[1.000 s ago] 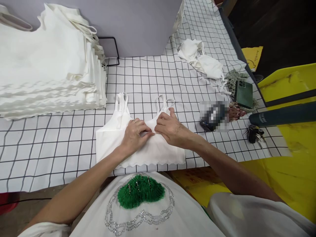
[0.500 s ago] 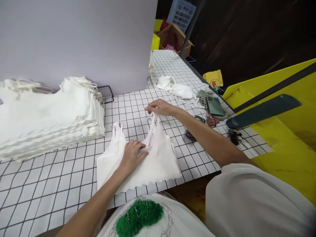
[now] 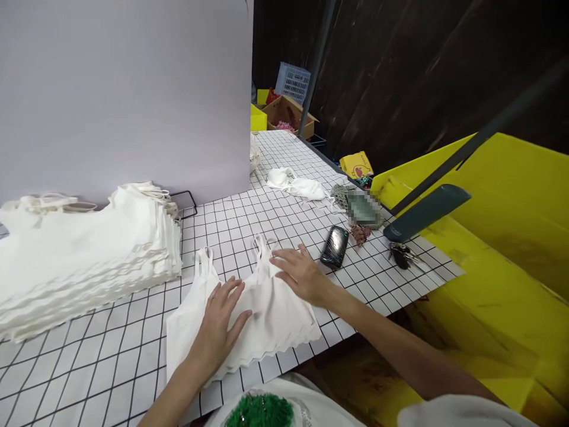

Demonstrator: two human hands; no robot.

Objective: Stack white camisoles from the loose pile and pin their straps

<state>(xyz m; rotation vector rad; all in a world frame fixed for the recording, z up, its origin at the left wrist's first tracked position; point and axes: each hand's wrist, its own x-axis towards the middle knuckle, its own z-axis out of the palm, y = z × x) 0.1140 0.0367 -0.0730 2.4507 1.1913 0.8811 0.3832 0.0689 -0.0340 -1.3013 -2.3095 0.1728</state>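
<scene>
A white strappy top [image 3: 271,314] with a scalloped hem lies flat on the checked tablecloth [image 3: 111,362] in front of me. My left hand [image 3: 220,320] rests flat on its left half, fingers spread. Flat on its right half lies my right hand [image 3: 300,274], just below the right straps. Neither hand grips anything. A tall stack of similar white tops [image 3: 84,249] sits to the left.
A dark phone [image 3: 335,245] lies just right of the top, with keys [image 3: 402,256], a blurred object [image 3: 363,207] and crumpled white fabric [image 3: 297,185] further back. A yellow bin [image 3: 498,261] stands at the right edge. A grey board [image 3: 124,95] rises behind the table.
My right hand let go of the right straps and came down flat onto the top. My left hand opened flat on the fabric. The camera view tilted up.
</scene>
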